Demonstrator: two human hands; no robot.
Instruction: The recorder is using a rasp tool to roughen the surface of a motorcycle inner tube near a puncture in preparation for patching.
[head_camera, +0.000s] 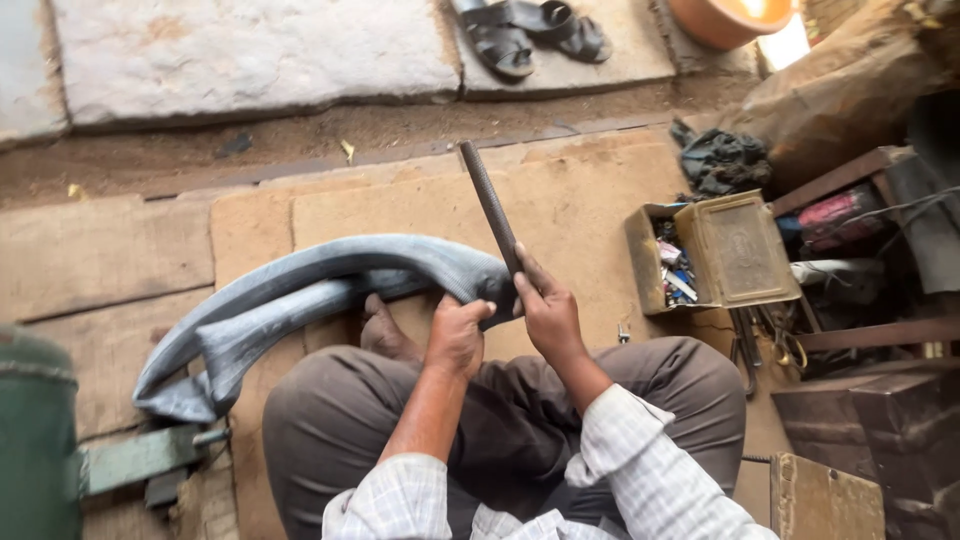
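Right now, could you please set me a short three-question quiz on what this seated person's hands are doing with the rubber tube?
1. True or false: the right hand holds a long dark rasp angled up and away from the body.
2. Which thing does the left hand grip? A) the metal toolbox B) the grey rubber inner tube C) a sandal
3. Fill in: the open toolbox stands on the person's ____ side.

Key: 1 true; 2 B; 3 right.
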